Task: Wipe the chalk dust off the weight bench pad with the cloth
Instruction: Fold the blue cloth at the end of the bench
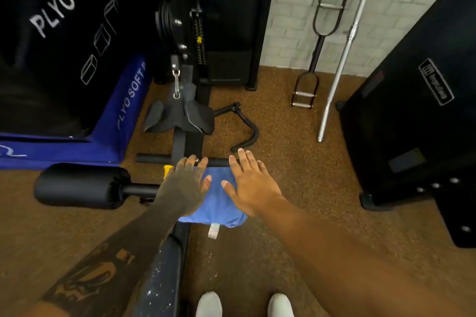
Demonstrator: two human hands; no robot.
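A blue cloth [217,203] lies bunched at the far end of the bench, its white tag hanging below. The black bench pad [161,278] runs toward me at lower centre, speckled with white chalk dust. My left hand [185,188] lies flat on the cloth's left part, fingers spread. My right hand [251,183] lies flat on its right part, fingers apart. Neither hand grips the cloth; both rest palm-down on it.
A black foam roller [82,185] juts left from the bench frame. Beyond stand plyo boxes [64,33], a cable machine [190,33], a curved handle [244,131], a steel barbell [345,59] against the brick wall and a black box [417,110] at right. My white shoes [244,305] stand on brown floor.
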